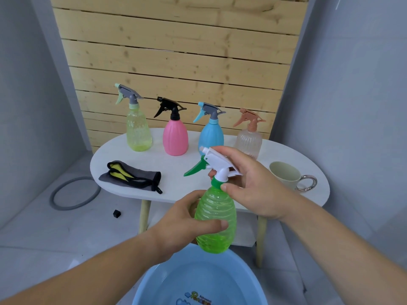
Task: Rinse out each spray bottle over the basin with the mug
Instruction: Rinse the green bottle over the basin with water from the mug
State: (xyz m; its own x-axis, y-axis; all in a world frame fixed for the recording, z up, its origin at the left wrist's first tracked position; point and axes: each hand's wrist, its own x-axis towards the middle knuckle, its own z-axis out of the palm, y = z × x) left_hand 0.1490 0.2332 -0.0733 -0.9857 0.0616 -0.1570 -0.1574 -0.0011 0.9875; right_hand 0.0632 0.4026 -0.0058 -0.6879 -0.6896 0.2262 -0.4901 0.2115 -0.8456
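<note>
I hold a green spray bottle [217,219] upright above the blue basin [246,276], which has water in it. My left hand [182,223] wraps the bottle's body. My right hand [248,183] grips its white spray head and green collar. A pale green mug [286,175] with a silver handle lies on its side at the right end of the white table [176,186]. Four other spray bottles stand at the table's back: yellow-green [138,130], pink [175,137], blue [211,135], and clear with a tan head [248,139].
A grey cloth with black and yellow trim [130,176] lies on the table's left part. On the floor to the left are a grey ring [73,193] and a small black cube [117,213]. A wooden slat wall stands behind the table.
</note>
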